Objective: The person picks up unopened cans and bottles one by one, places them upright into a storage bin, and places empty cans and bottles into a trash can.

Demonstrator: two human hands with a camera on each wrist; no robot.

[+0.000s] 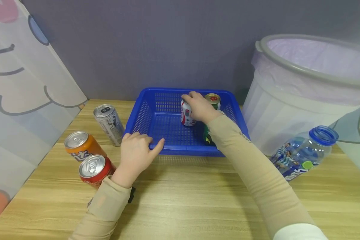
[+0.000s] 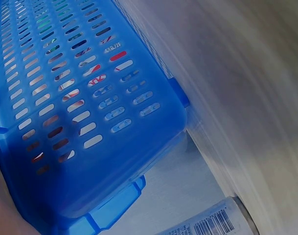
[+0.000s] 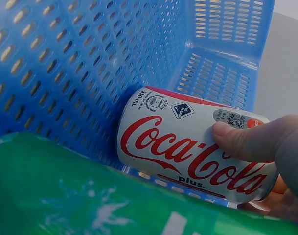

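Across the lower half of the head view spreads one wooden surface [image 1: 180, 206]; at the right of the frame stands one large pale bin [image 1: 267, 123], its rim hung with a thin liner; in the centre sits one blue basket [image 1: 183, 147] with slotted walls; one clear bottle [image 1: 300, 156] with a blue neck is at the right, in front of the bin.

Two hands are in view, well apart; the left hand [image 1: 138, 150] is at the basket's near left corner, its thumb stretched out along the front rim, though I cannot tell whether its fingers curl round the edge; the right hand [image 1: 199, 106] reaches into the basket and is clamped on the one white can [image 1: 186, 118], thumb on its printed side in the right wrist view.

That white can is upright inside the basket, directly under the right hand and up and to the right of the left hand in the frame; two green cans are in the basket's right part, one with a gold top [image 1: 213, 98] and one nearer [image 1: 208, 135], mostly behind the right sleeve [image 1: 258, 173]; at the left of the frame three more stand outside the basket: one silver can [image 1: 111, 126], one orange can [image 1: 87, 146] and one red can [image 1: 96, 171], the red just beside the left wrist.
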